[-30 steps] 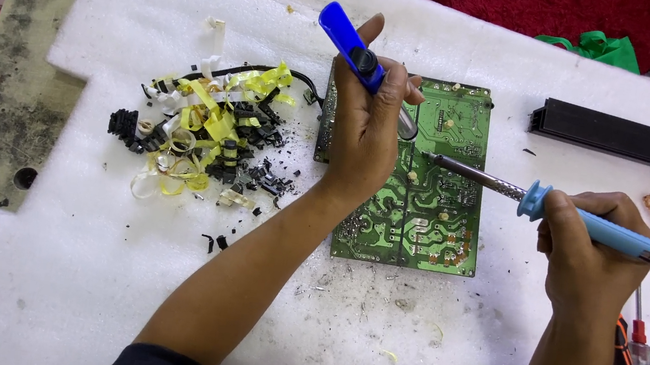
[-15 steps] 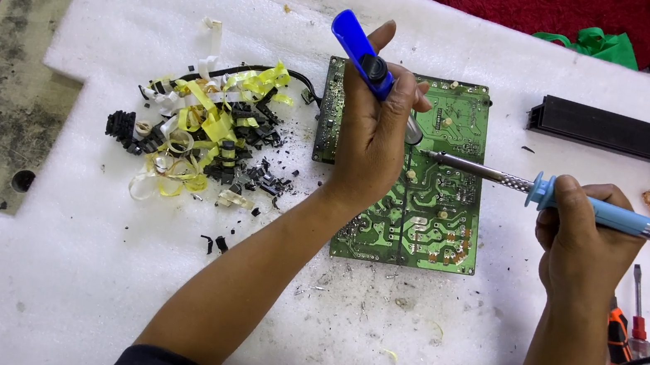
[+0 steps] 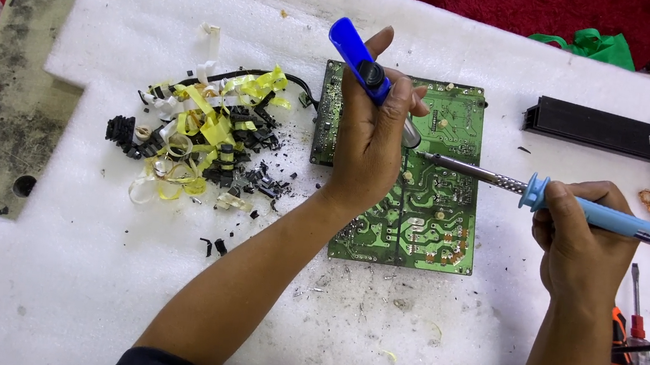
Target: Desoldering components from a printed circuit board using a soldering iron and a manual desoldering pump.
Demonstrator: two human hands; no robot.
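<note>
White foam mat (image 3: 525, 58), circuit board (image 3: 437, 222), soldering iron (image 3: 573, 205)

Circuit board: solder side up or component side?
Solder side up: the green circuit board lies flat on the white foam sheet, showing traces and joints.

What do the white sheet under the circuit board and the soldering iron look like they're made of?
The white sheet looks like soft packing foam: matte, dimpled, thick cut edges. The soldering iron in the right hand seems to have a smooth light-blue plastic handle and a dull grey metal shaft. The circuit board appears to be glossy green laminate with pale traces.
</note>
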